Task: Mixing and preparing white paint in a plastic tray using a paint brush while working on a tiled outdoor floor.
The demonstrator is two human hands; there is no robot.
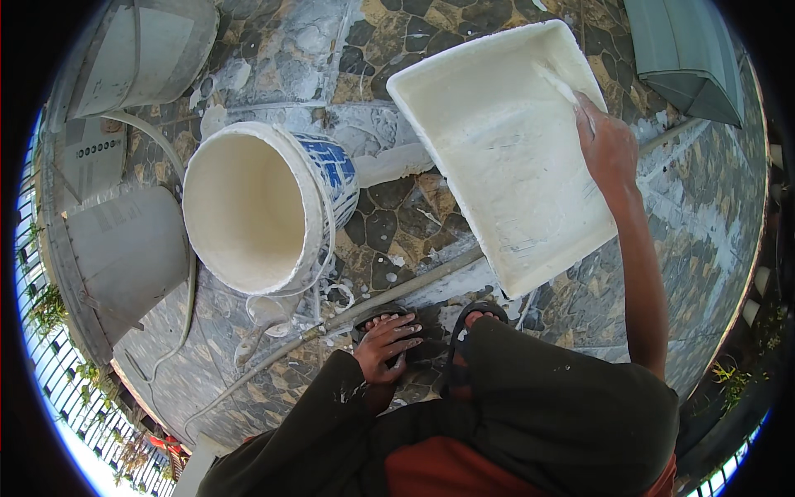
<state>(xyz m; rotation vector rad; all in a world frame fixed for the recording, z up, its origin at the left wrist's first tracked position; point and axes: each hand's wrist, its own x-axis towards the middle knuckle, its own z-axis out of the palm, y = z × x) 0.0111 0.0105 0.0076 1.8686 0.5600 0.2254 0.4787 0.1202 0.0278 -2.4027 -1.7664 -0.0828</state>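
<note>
A shallow rectangular tub (pixel 517 195), coated inside with white paint or plaster, sits on the patterned floor ahead of me to the right. My right hand (pixel 607 151) is at its far right side, fingers closed around a white-smeared, slim piece (pixel 556 84) lying along the inner wall; its kind is hard to make out. Down by my sandalled feet, my left hand (pixel 387 346) has its fingers apart and holds nothing; white residue marks them. To the left of the tub stands a white bucket (pixel 313 170) with blue patches and a wire handle, its inside coated white.
Large grey containers (pixel 124 257) stand at the left, with a pale hose (pixel 170 149) beside them. A thin pipe (pixel 389 294) crosses the floor between my feet and the tub. A grey-green box-like object (pixel 691 62) is at the far right. White smears mark the tiles.
</note>
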